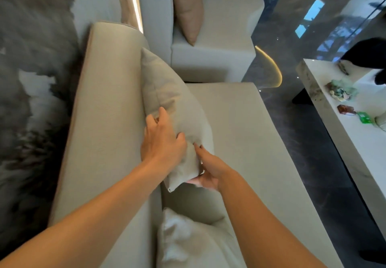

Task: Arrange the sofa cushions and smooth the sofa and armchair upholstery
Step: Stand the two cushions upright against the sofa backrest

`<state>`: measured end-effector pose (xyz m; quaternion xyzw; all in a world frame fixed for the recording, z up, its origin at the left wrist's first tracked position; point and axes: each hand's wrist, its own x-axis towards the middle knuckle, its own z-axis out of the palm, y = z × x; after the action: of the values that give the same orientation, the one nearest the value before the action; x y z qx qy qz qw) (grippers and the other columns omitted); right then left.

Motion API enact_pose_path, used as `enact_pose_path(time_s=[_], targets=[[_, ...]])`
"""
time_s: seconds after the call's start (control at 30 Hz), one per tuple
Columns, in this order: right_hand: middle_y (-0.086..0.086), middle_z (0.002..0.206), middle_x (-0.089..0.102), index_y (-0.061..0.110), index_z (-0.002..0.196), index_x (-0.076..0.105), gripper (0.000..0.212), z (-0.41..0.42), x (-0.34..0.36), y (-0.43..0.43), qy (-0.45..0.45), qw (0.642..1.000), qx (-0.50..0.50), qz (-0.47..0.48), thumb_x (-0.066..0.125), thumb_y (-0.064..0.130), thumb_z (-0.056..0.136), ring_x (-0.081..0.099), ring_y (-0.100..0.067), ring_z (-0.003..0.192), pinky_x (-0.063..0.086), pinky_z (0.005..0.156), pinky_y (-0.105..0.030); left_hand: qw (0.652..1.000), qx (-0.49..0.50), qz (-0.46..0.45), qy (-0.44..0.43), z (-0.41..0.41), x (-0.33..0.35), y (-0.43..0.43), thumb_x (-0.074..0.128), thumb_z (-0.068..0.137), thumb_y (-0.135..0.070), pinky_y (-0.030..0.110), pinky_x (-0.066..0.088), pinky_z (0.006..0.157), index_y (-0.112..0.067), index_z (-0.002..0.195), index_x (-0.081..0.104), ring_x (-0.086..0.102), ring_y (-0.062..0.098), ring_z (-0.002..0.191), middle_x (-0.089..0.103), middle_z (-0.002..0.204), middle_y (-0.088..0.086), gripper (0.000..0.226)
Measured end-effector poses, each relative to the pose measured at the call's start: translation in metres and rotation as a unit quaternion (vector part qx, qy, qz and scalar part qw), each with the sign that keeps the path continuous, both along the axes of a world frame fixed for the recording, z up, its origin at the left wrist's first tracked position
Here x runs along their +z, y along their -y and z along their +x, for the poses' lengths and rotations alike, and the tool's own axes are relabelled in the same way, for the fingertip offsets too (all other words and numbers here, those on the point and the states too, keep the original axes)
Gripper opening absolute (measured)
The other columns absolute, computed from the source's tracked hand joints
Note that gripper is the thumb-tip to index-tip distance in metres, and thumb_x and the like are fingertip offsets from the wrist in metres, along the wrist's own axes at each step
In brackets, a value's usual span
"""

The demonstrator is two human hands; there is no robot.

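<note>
A beige cushion (167,96) stands upright on the seat of the cream sofa (234,125), leaning against the backrest (108,104). My left hand (161,140) presses on the cushion's top edge with fingers curled over it. My right hand (206,171) grips the cushion's near lower corner from the seat side. A second pale cushion (188,238) lies nearer to me on the seat. A cream armchair (211,38) beyond the sofa holds a tan cushion (188,6) standing against its back.
A white marble coffee table (342,134) with small colourful items stands to the right, across a strip of dark glossy floor (302,142). A grey marbled wall (31,58) runs behind the sofa. A dark shape (369,54) sits at the far right.
</note>
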<state>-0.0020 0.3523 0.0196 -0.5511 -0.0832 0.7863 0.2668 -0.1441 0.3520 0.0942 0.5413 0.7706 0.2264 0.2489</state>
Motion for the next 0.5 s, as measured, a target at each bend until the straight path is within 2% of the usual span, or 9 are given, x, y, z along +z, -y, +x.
enact_pose_path(time_s=[0.1, 0.17, 0.27, 0.37, 0.43, 0.5], targets=[[-0.006, 0.148, 0.042, 0.034, 0.144, 0.043, 0.063, -0.010, 0.006, 0.014, 0.057, 0.998, -0.012, -0.004, 0.066, 0.050, 0.088, 0.064, -0.042, 0.109, 0.058, 0.077, -0.064, 0.998, -0.055, -0.011, 0.034, -0.014, 0.001, 0.022, 0.058, 0.084, -0.038, 0.042, 0.042, 0.096, -0.026, 0.149, 0.023, 0.045, 0.036, 0.117, 0.040, 0.120, 0.010, 0.074], [-0.006, 0.147, 0.041, 0.030, 0.145, 0.041, 0.060, -0.008, 0.017, 0.028, 0.105, 0.994, 0.005, 0.009, 0.061, 0.050, 0.092, 0.067, -0.043, 0.101, 0.060, 0.077, -0.058, 0.997, -0.073, -0.014, 0.037, -0.018, 0.000, 0.035, 0.056, 0.086, -0.040, 0.041, 0.042, 0.097, -0.028, 0.150, 0.022, 0.044, 0.034, 0.119, 0.042, 0.123, 0.009, 0.074], [-0.005, 0.133, 0.048, 0.027, 0.141, 0.046, 0.049, 0.002, 0.039, 0.056, 0.152, 0.986, 0.047, 0.056, 0.057, 0.042, 0.096, 0.067, -0.040, 0.101, 0.062, 0.078, -0.048, 0.997, -0.071, -0.015, 0.023, -0.016, -0.001, 0.056, 0.053, 0.090, -0.038, 0.043, 0.040, 0.101, -0.024, 0.153, 0.022, 0.044, 0.036, 0.123, 0.044, 0.135, 0.014, 0.071], [-0.008, 0.126, 0.060, 0.014, 0.124, 0.060, 0.033, 0.019, 0.061, 0.095, 0.209, 0.967, 0.098, 0.111, 0.057, 0.030, 0.096, 0.067, -0.033, 0.096, 0.060, 0.069, -0.039, 0.998, -0.067, -0.013, 0.007, -0.012, -0.001, 0.085, 0.049, 0.094, -0.034, 0.045, 0.042, 0.100, -0.017, 0.147, 0.034, 0.048, 0.040, 0.122, 0.048, 0.135, 0.019, 0.058], [-0.014, 0.113, 0.068, 0.009, 0.108, 0.066, 0.022, 0.034, 0.072, 0.134, 0.263, 0.939, 0.158, 0.158, 0.056, 0.025, 0.096, 0.064, -0.032, 0.086, 0.055, 0.067, -0.035, 0.998, -0.062, -0.019, -0.013, -0.010, 0.002, 0.113, 0.045, 0.095, -0.035, 0.045, 0.044, 0.094, -0.013, 0.132, 0.052, 0.052, 0.041, 0.116, 0.056, 0.125, 0.020, 0.043], [-0.025, 0.103, 0.068, 0.001, 0.095, 0.068, 0.024, 0.054, 0.074, 0.183, 0.362, 0.868, 0.256, 0.225, 0.053, 0.019, 0.094, 0.064, -0.038, 0.089, 0.052, 0.076, -0.041, 0.993, -0.070, -0.015, -0.093, -0.009, 0.005, 0.156, 0.045, 0.095, -0.033, 0.045, 0.043, 0.090, -0.011, 0.115, 0.063, 0.055, 0.042, 0.110, 0.063, 0.116, 0.021, 0.035]])
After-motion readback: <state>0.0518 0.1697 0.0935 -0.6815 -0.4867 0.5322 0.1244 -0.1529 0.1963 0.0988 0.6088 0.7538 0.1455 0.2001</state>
